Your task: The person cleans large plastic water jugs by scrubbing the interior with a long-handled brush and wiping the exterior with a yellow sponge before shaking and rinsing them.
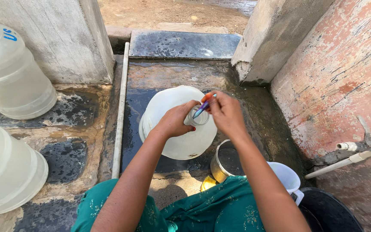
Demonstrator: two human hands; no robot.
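A large translucent white water jug stands on the wet stone floor in front of me. My left hand grips the jug's clear neck at its mouth. Just to the right, my right hand pinches a thin blue and purple stick-like tool whose tip reaches into the jug's opening. What lies inside the neck is hidden by my fingers.
Two more big translucent jugs lie at the left. A steel pot, a white jug with handle and a black tub sit by my right knee. A white pipe with tap juts from the pink wall; a vertical pipe crosses the floor.
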